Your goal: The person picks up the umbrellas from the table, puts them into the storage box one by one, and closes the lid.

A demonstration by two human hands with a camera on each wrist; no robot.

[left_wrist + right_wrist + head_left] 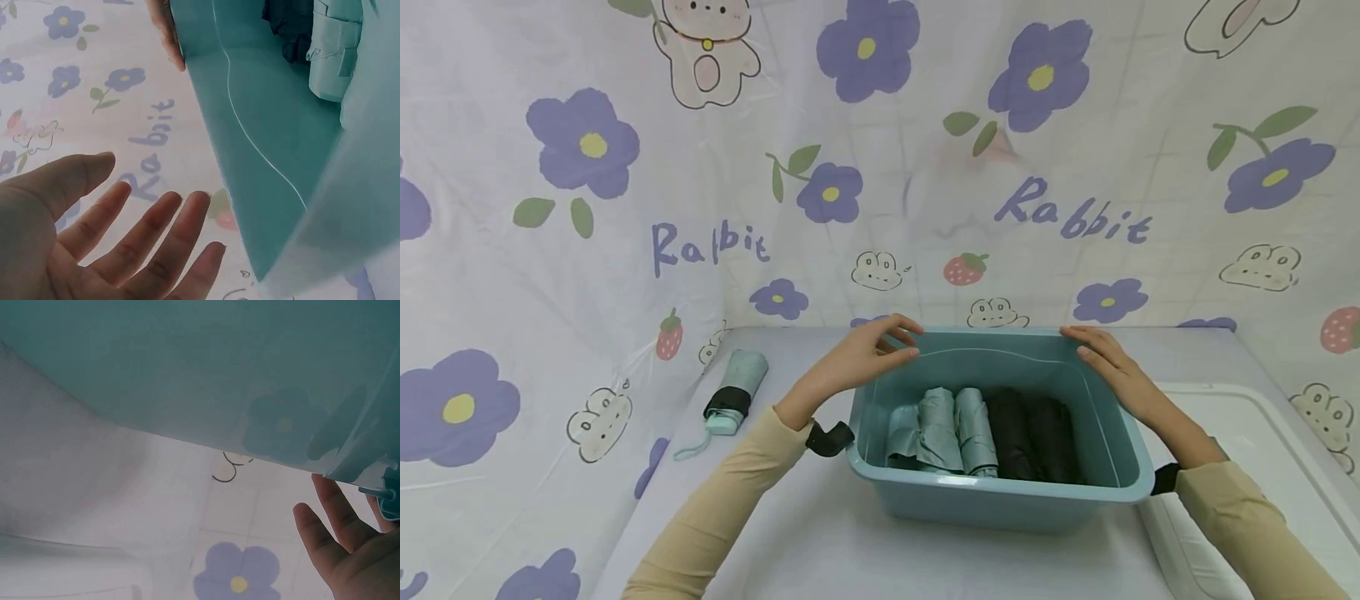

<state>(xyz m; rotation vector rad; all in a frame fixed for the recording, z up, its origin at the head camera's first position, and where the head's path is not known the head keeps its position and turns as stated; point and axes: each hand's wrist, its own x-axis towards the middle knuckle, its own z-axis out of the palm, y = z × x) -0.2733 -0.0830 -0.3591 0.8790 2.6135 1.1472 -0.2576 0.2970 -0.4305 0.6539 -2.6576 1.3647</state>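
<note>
A blue-green plastic bin (985, 510) stands on the table. Inside it lie two light-teal rolled bundles (976, 429) and two black ones (1051, 437), side by side, resembling folded umbrellas. My left hand (880, 350) hovers by the bin's back left corner, its fingers loosely bent; in the left wrist view the palm and spread fingers (165, 228) hold nothing and stay apart from the bin wall. At the back right corner is my right hand (1112, 367), fingers extended along the rim. The right wrist view has its fingertips (322, 481) right at the bin's edge.
Left of the bin lies a folded light-teal umbrella (741, 375) with a black band and a wrist loop. A white lid-like panel (1217, 408) lies to the right, close beside the bin. A flower-patterned cloth (910, 183) hangs behind the table.
</note>
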